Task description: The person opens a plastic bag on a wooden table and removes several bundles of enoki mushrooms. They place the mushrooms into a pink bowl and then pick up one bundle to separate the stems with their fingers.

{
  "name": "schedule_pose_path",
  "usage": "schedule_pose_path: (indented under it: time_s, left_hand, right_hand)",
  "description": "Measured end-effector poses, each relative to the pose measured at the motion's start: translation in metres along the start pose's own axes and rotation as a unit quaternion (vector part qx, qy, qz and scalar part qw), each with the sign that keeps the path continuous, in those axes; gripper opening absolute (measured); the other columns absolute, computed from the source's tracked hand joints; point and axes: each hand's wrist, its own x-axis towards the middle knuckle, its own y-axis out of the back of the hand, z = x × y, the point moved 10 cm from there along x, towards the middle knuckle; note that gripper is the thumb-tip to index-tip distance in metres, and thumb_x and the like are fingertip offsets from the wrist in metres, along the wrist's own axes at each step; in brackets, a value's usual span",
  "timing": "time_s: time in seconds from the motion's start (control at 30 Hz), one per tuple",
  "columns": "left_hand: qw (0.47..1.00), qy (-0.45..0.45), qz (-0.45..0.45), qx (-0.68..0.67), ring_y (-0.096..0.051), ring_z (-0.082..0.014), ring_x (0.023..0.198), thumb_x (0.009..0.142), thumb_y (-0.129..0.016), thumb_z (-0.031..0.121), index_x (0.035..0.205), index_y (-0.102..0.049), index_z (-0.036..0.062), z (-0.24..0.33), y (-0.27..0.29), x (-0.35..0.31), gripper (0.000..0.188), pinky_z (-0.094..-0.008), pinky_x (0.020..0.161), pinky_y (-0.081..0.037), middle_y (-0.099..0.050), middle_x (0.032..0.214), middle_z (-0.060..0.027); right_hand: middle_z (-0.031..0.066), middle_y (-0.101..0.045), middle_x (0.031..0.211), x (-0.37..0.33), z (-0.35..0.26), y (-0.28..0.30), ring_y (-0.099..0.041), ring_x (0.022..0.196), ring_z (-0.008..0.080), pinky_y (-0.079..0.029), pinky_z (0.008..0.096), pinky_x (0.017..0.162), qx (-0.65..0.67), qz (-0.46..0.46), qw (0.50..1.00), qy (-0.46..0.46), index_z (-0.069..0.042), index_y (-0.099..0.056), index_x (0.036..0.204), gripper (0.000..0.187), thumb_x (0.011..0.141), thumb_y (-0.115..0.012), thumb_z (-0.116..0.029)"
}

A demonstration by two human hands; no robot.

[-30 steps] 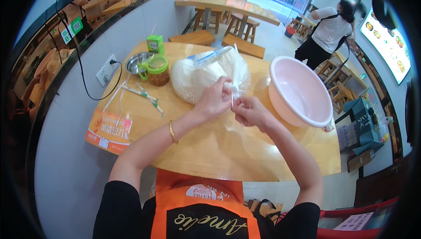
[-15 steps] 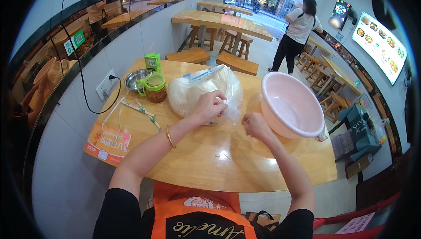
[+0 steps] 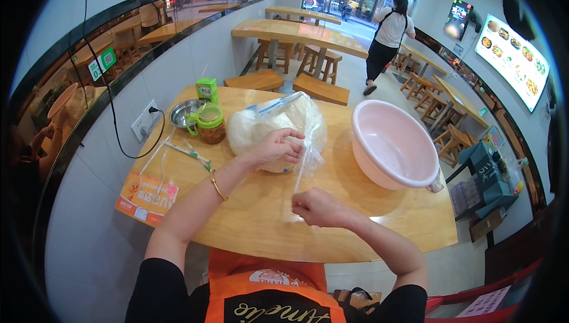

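Holds a whitish plastic strip (image 3: 299,176) taut in clenched right fingers (image 3: 301,202), with left fingers (image 3: 290,133), grip unclear, at the bulging clear plastic bag (image 3: 246,136) on the yellow wooden bench (image 3: 255,228), seemingly for bracing.

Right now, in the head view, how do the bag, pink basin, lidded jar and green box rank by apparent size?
Bag and pink basin: too alike to rank
Then lidded jar
Smallest: green box
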Motion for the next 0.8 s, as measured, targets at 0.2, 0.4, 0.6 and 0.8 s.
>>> schedule_pose_path:
  time_s: [0.2, 0.4, 0.6, 0.8]
  left_hand:
    - [0.917, -0.061, 0.107, 0.379, -0.071, -0.0218, 0.078, 0.085, -0.072, 0.018, 0.110, -0.057, 0.0027, 0.014, -0.006, -0.003, 0.032, -0.0343, 0.067, -0.054, -0.073, 0.087, -0.0135]
    - [0.813, -0.150, 0.179, 0.534, -0.069, -0.0303, 0.082, 0.082, -0.075, 0.022, 0.105, -0.057, 0.0047, 0.040, -0.023, -0.014, 0.034, -0.0410, 0.070, -0.054, -0.070, 0.088, -0.0133]
    - [0.813, -0.387, 0.135, 0.414, -0.064, -0.0248, 0.082, 0.092, -0.063, 0.018, 0.101, -0.059, 0.0014, 0.099, -0.058, -0.055, 0.019, -0.0384, 0.073, -0.053, -0.063, 0.081, -0.0094]
    - [0.975, -0.140, -0.038, 0.167, -0.052, -0.0080, 0.063, 0.103, -0.046, 0.019, 0.096, -0.059, 0.0020, 0.130, -0.003, -0.121, 0.022, -0.0237, 0.065, -0.047, -0.054, 0.071, 0.0002]
  right_hand:
    - [0.0217, -0.068, 0.085, -0.030, 0.073, 0.056, -0.068, 0.084, 0.0376, -0.053, 0.0468, 0.067, -0.396, 0.081, 0.898, -0.172, -0.001, -0.067, 0.088, 0.011, 0.082, -0.060, -0.007]
    - [0.0117, -0.060, 0.059, -0.094, -0.007, 0.176, -0.060, 0.052, 0.0201, -0.045, 0.0330, 0.048, -0.115, 0.443, 0.889, -0.003, 0.003, -0.057, 0.099, 0.012, 0.091, -0.061, -0.005]
    - [-0.0018, -0.053, 0.057, -0.111, -0.086, 0.141, -0.046, 0.047, 0.0033, -0.033, 0.0196, 0.043, 0.204, 0.249, 0.923, 0.209, 0.001, -0.058, 0.101, 0.010, 0.099, -0.054, -0.008]
    - [-0.0029, -0.048, 0.055, -0.146, -0.079, 0.204, -0.038, 0.041, 0.0011, -0.024, 0.0172, 0.039, 0.145, 0.488, 0.822, 0.254, 0.001, -0.057, 0.105, 0.015, 0.100, -0.054, -0.012]
